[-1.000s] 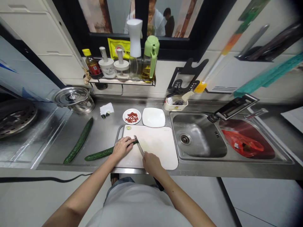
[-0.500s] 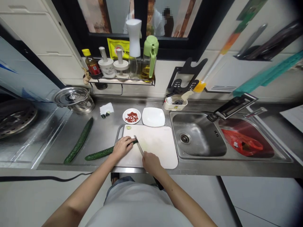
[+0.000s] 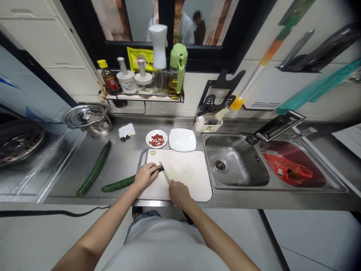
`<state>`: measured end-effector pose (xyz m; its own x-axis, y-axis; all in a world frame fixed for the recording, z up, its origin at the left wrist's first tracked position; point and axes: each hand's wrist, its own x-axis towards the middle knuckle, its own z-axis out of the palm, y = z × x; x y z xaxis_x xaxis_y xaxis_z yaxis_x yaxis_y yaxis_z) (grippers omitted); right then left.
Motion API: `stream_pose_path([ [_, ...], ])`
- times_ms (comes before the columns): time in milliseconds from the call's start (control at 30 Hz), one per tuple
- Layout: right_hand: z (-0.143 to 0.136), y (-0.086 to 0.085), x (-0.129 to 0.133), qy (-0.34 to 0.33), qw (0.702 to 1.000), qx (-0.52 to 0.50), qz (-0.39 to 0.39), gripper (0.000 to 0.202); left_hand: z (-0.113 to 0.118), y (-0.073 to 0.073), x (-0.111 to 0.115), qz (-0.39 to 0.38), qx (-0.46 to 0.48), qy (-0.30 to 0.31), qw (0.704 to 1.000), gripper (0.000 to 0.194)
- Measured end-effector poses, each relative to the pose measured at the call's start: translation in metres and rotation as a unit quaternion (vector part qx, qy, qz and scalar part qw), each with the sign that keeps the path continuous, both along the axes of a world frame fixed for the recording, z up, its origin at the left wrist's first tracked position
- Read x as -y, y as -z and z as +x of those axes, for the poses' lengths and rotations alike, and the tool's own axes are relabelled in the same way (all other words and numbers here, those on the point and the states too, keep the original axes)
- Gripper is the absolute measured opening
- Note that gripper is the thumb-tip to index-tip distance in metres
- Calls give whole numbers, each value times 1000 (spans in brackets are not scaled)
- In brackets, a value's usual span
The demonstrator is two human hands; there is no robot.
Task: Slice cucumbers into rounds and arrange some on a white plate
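Note:
A long green cucumber point(image 3: 120, 184) lies partly on the white cutting board point(image 3: 191, 177), its left end out over the steel counter. My left hand point(image 3: 146, 176) is closed over its right part, near the tip. My right hand point(image 3: 179, 192) grips a knife point(image 3: 166, 176), whose blade rests at the cucumber's right end; the handle is hidden in the fist. A small pale green slice point(image 3: 152, 153) sits in the board's upper left corner. Behind the board stand a plate of red pieces point(image 3: 156, 139) and an empty white plate point(image 3: 182, 139).
A second cucumber point(image 3: 94, 168) lies at left, near a lidded steel pot point(image 3: 88, 119) and a white paper point(image 3: 126, 130) with dark pieces. At right is a sink point(image 3: 237, 162) with a red bag point(image 3: 287, 169) in its second basin. Bottles stand on a rack point(image 3: 145, 98).
The knife blade has tilted slightly at the cucumber's end, and my right hand has shifted a little left. My left hand keeps its place on the cucumber.

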<state>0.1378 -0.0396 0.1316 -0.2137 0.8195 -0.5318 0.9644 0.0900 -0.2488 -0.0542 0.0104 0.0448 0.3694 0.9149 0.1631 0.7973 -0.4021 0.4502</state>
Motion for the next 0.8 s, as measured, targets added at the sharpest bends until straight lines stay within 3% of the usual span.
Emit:
stream_pose_path([
  [233, 0, 2, 0, -7, 1000, 8, 2, 31, 0, 1, 0, -2, -7, -4, 1000, 30],
  [567, -11, 18, -10, 6, 999, -6, 38, 32, -1, 3, 0, 6, 2, 2, 1000, 31],
  [800, -7, 15, -2, -2, 1000, 13, 16, 32, -1, 2, 0, 2, -2, -6, 1000, 30],
])
